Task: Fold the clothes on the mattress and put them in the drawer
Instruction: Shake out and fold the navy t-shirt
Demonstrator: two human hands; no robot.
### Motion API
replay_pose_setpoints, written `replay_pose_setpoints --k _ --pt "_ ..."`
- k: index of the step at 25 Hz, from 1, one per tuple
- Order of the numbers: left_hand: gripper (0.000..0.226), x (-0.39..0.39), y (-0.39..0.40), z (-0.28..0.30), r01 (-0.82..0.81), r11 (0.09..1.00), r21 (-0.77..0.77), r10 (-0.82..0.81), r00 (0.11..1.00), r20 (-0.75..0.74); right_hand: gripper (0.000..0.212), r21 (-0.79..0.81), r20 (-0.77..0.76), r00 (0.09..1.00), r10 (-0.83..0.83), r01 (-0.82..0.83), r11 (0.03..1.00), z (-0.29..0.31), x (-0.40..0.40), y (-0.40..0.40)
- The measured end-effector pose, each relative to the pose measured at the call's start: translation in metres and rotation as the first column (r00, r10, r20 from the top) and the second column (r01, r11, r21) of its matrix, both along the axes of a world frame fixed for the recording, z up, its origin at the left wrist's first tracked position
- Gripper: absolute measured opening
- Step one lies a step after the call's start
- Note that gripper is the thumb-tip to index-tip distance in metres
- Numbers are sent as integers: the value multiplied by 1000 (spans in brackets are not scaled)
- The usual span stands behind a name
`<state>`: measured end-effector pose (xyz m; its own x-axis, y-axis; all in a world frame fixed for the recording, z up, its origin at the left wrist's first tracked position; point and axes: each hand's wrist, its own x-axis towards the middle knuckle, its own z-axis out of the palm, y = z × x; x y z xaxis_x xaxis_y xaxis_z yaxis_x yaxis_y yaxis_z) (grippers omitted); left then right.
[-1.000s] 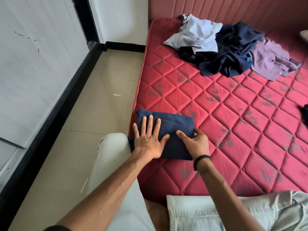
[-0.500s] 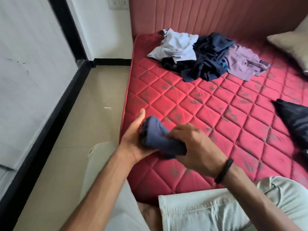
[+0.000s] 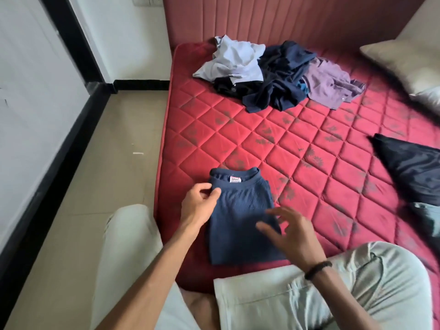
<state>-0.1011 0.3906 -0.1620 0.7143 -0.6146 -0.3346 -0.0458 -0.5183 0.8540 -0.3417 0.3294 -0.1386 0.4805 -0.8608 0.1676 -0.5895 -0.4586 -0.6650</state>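
One navy T-shirt (image 3: 240, 220) lies folded flat, collar label up, at the near left edge of the red quilted mattress (image 3: 297, 148). Left hand (image 3: 198, 206) pinches its collar corner, fingers curled. Right hand (image 3: 289, 234) hovers over its right side, fingers spread, gripping nothing. Unfolded pile (image 3: 278, 77) sits far up the mattress by the headboard (image 3: 285, 17): light blue, navy and lilac garments remain. No drawer in view. Pillows (image 3: 409, 163) at the mattress's right edge don't obstruct, judging by their position.
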Motion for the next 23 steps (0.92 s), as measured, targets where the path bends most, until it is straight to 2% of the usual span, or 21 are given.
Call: replay_pose_setpoints --k 1,2,4,7,10,12,13,15,17,21,23 --pt "35 1 -1 2 21 1000 1 -21 993 120 31 54 35 990 -138 136 989 -7 3 -8" --pt "29 1 -3 4 31 1000 -2 -30 984 177 29 130 67 973 -223 213 968 -13 6 -16" --pt "31 3 -7 4 23 1000 16 -25 987 157 26 260 115 953 -280 243 935 -22 16 -27" --pt "21 7 -9 -12 6 1000 -31 -3 995 101 14 241 134 949 -286 249 938 -34 23 -33" --pt "9 15 -14 -18 -50 968 -248 49 999 -8 8 146 215 926 -310 283 948 -39 21 -33" --pt "7 15 -18 -20 -84 942 -326 38 989 -144 10 101 271 908 -321 304 947 -39 19 -36" --pt "6 14 -19 -20 -103 939 -328 24 972 -235 11 119 280 901 -333 311 943 -40 17 -37" --pt "4 10 -20 -16 -162 954 -254 32 893 -449 13 253 259 891 -373 310 916 -43 17 -37" --pt "8 7 -20 -15 -197 964 -177 60 812 -581 17 381 257 888 -382 270 884 -46 19 -37" --pt "17 19 -27 -12 -73 990 -123 -14 808 -588 35 459 283 883 -375 219 861 -43 31 -60" --pt "21 25 -28 -13 30 989 -144 -108 817 -566 27 500 309 877 -368 180 847 -42 35 -67"
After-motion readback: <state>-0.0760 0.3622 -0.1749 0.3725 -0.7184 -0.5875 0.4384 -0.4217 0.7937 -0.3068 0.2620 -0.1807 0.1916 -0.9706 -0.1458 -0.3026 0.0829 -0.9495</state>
